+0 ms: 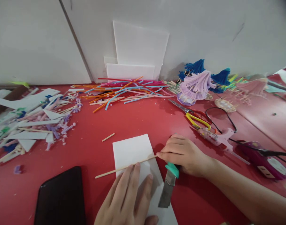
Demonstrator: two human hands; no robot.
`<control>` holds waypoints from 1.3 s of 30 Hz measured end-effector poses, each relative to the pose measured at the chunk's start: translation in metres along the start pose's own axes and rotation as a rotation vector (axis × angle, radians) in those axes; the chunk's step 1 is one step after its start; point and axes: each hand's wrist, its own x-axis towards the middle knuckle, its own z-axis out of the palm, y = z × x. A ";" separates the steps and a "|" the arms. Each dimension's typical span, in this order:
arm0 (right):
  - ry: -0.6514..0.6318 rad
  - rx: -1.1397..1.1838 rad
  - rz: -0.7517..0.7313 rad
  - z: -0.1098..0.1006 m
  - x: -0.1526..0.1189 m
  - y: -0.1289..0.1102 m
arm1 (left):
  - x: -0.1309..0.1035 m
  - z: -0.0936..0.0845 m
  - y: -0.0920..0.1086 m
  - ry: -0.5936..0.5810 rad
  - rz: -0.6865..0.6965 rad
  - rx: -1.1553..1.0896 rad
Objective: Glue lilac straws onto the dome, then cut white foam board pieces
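A thin wooden stick lies slantwise across a white foam board. My left hand rests flat on the board, fingers stretched out, with its fingertips at the stick's near side. Curled beside the board's right edge, my right hand grips a utility knife with a green part and a wide metal blade pointing down toward me. The thumb and finger of this hand also meet the stick's right end. Past the board's upper left corner, a short stick piece lies on the red table.
Scraps of foam and sticks are heaped at left, above a black phone. Pipe cleaners lie at the back. To the right are scissors, yellow-handled pliers, a glue gun and small umbrella-shaped crafts.
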 end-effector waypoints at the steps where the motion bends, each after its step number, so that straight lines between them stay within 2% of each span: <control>1: 0.000 0.003 -0.002 0.000 0.000 0.000 | 0.000 0.000 0.000 0.001 -0.003 -0.001; 12: -0.018 0.027 -0.006 0.000 -0.001 0.002 | 0.001 -0.003 0.007 -0.041 -0.047 -0.036; 30: -0.018 0.021 0.006 -0.001 -0.001 0.001 | 0.006 -0.003 0.007 0.006 -0.079 -0.062; 39: -0.007 -0.002 0.009 -0.003 0.001 -0.001 | 0.001 -0.004 0.006 -0.041 -0.052 -0.036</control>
